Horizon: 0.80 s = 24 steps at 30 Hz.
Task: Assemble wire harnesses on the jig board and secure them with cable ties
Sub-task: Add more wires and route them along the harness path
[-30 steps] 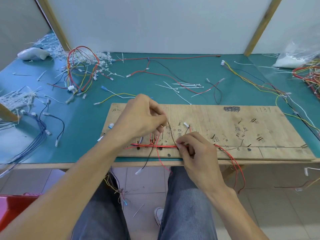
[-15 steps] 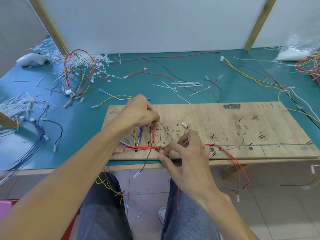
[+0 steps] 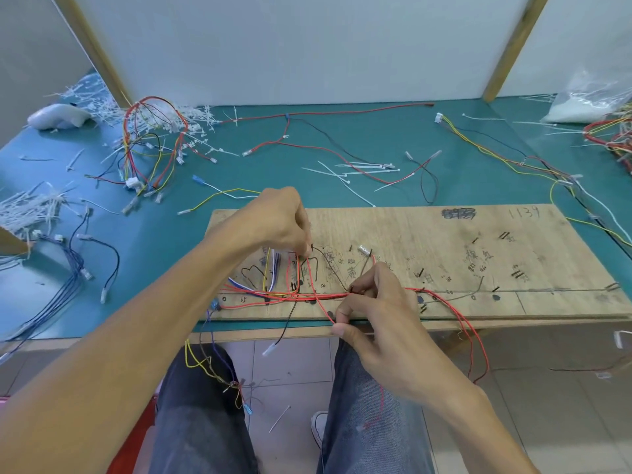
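Teal bench (image 3: 478,172) | one jig board (image 3: 444,261) | two hands: left (image 3: 277,220), right (image 3: 379,313) each pinching red wire (image 3: 316,292)

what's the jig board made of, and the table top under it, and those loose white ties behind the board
Jig board: looks like unfinished plywood, with bare tan grain, pen marks and a layered front edge. Table top: a smooth teal sheet with a soft sheen, perhaps a rubber or vinyl mat; the look leaves it open. White ties: thin, slightly translucent strips with small square heads, likely nylon or a similar plastic.

2 hands (image 3: 278,222) apparently pinching red wires (image 3: 321,295)
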Each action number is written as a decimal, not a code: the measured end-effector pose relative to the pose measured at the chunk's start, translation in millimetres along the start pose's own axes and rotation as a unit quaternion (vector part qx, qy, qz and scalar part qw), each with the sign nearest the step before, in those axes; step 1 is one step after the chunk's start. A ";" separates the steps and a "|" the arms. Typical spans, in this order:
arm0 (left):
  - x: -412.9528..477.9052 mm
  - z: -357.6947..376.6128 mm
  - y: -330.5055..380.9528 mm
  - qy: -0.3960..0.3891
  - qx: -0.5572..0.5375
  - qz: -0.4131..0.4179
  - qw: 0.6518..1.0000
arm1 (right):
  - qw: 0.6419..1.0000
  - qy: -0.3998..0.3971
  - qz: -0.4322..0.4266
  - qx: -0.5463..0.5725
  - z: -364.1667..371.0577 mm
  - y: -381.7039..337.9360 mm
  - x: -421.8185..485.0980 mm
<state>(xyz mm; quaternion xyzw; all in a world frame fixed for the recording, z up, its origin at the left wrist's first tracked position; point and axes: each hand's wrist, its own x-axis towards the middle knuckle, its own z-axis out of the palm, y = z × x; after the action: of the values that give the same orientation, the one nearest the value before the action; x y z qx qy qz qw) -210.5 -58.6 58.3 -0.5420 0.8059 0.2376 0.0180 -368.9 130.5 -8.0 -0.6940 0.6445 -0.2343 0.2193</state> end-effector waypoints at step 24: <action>-32.3 17.7 -37.6 0.143 0.001 0.124 0.982 | 0.998 -0.025 -0.033 0.038 -5.5 13.6 -1.0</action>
<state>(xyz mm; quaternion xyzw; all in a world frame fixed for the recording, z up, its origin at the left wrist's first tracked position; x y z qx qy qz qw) -168.1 -34.8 38.1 -0.4665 0.8612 0.1570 -0.1264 -383.1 130.5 -11.9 -0.7115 0.6063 -0.2484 0.2539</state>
